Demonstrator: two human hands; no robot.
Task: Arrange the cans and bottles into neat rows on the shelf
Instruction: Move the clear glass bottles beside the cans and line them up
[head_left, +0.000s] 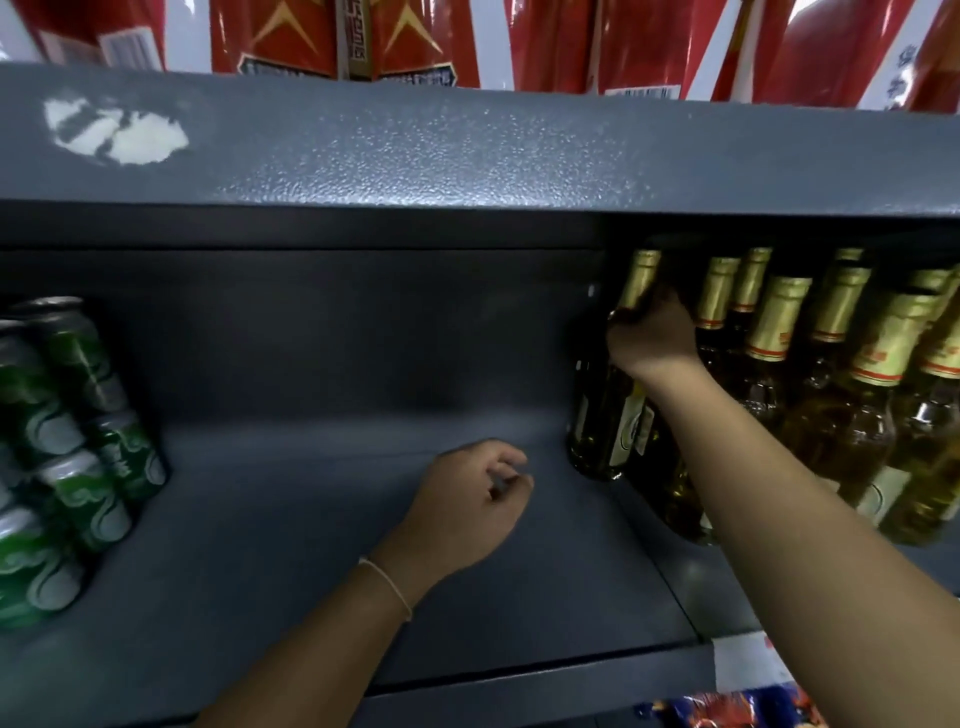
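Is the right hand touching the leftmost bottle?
Touching. The head view shows the right hand with fingers wrapped round the neck of the leftmost bottle.

A dark grey metal shelf (322, 545) carries green cans (67, 447) stacked in layers at its left end and a cluster of gold-foiled amber bottles (810, 384) upright at its right, with bare shelf floor between the two groups. On the speckled shelf board above (467, 150) stand red packages (343, 36).
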